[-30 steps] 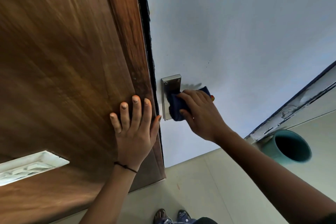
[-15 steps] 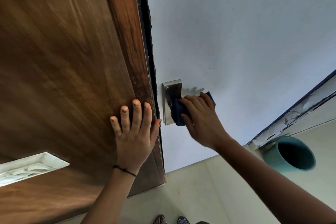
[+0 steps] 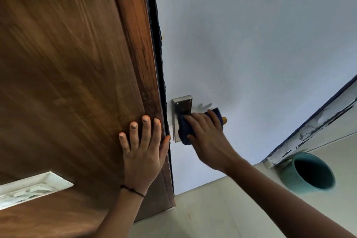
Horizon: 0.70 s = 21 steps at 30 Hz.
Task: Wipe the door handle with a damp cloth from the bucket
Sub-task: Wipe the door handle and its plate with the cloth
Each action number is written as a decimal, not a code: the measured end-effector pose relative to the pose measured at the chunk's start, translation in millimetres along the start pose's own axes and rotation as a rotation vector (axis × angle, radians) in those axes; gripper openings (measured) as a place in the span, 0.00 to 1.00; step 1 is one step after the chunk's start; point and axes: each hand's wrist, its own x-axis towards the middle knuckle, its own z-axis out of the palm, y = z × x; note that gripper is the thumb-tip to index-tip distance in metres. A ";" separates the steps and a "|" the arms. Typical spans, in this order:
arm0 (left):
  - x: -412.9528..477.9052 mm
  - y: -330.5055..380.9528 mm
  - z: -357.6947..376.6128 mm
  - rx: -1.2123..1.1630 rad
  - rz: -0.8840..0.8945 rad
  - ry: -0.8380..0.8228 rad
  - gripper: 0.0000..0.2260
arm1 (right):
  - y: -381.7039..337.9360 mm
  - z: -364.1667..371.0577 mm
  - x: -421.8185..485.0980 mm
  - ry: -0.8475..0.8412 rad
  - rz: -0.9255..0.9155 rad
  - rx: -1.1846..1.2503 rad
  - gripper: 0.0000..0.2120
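1. Brown wood grain fills the left side: the door leaf [image 3: 67, 83] stands edge-on to the person, its dark edge running up beside a pale painted wall [image 3: 260, 44].
2. The left hand [image 3: 142, 152] lies flat against the wood near that edge, fingers spread wide and straight, palm pressed to the surface and holding nothing. A thin dark band [image 3: 133, 191] circles the wrist.
3. The right hand [image 3: 206, 135] reaches across to the door handle [image 3: 182, 105], whose brushed-metal plate with two screws shows above the knuckles; the lever itself is hidden under the hand.
4. A dark blue cloth [image 3: 184, 130] is bunched under the right palm and fingers, which curl over it and press it against the lower part of the plate. More of the cloth pokes out above the knuckles.
5. A small yellow-orange tip [image 3: 224, 120] shows just past the cloth on the far side of the hand; I cannot tell what it is.
6. The teal bucket [image 3: 289, 177] sits on the light floor [image 3: 212, 214] at lower right, well apart from the handle, next to a chipped white frame [image 3: 309, 133]. Its inside is dark, so its contents cannot be made out.
7. A pale inset panel [image 3: 29, 189] sits in the door at lower left.
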 end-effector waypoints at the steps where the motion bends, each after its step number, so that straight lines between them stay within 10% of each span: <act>1: -0.3 -0.1 -0.1 0.001 0.004 -0.001 0.32 | -4.8 4.5 0.2 0.000 -0.015 -0.011 0.23; 21: 2.1 1.4 -1.4 -0.010 -0.010 -0.016 0.34 | 74.2 -5.8 -14.7 0.067 0.037 -0.026 0.22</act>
